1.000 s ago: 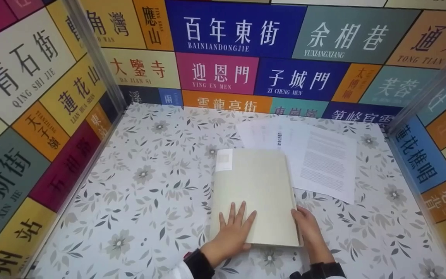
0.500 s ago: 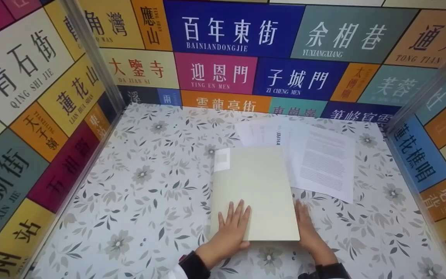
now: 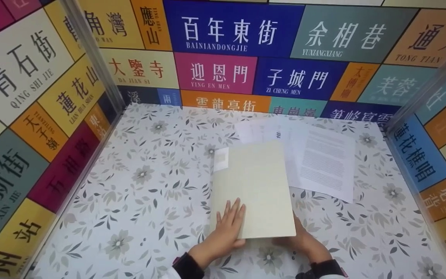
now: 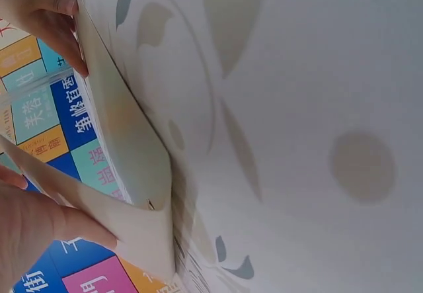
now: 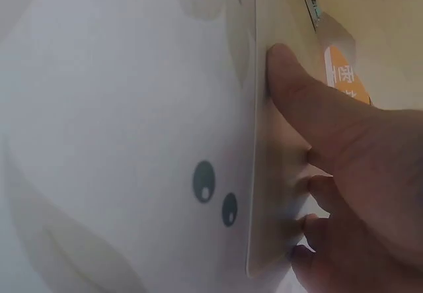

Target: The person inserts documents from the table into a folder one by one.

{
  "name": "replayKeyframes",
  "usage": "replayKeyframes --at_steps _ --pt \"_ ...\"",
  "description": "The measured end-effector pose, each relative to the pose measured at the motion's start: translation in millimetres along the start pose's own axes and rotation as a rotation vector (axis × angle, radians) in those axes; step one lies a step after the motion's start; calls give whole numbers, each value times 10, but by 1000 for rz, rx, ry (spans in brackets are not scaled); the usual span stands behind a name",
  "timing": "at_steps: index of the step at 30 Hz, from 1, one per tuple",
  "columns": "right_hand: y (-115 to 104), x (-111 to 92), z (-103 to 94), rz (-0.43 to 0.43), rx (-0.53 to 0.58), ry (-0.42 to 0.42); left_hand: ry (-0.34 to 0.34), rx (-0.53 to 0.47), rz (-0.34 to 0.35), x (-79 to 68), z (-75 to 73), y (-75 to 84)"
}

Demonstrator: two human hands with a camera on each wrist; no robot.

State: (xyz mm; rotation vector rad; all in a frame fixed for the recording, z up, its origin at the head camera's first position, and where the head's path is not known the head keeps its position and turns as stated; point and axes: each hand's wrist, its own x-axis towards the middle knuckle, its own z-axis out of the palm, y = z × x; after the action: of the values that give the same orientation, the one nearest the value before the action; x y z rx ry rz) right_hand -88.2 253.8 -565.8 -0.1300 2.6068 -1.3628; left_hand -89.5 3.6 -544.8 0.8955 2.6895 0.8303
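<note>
Cream and slightly opened, the folder [image 3: 259, 178] is touched at its near left by the left hand [image 3: 225, 230], whose fingers are laid straight over the cover. At its near right edge, the right hand [image 3: 304, 240] is partly hidden; the folder is touched by its thumb, but whether it is gripped cannot be told. Flowered cloth [image 3: 161, 221] is spread beneath, printed sheets [image 3: 325, 166] are laid out at far right, and the wall [image 3: 232, 29] beyond is covered in coloured panels.

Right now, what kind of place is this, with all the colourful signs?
Maybe a small booth set up for desk work, though I can't be sure. Colourful panels with Chinese writing rise on three sides, around a flower-patterned tabletop with a pale folder and printed papers on it.
</note>
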Motion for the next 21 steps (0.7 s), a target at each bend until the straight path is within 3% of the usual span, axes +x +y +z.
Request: replayKeyframes --at_steps 7,14,18,21 --pt "42 -20 -21 -66 -219 -61 57 -60 52 -50 -56 -52" --pt "78 17 -38 -105 -410 -184 112 -165 35 -158 -119 -92" --pt "70 32 -25 -39 -463 -217 148 -216 47 -225 -179 -113" --pt "54 22 -23 24 -440 -218 189 -209 68 -278 -257 -141"
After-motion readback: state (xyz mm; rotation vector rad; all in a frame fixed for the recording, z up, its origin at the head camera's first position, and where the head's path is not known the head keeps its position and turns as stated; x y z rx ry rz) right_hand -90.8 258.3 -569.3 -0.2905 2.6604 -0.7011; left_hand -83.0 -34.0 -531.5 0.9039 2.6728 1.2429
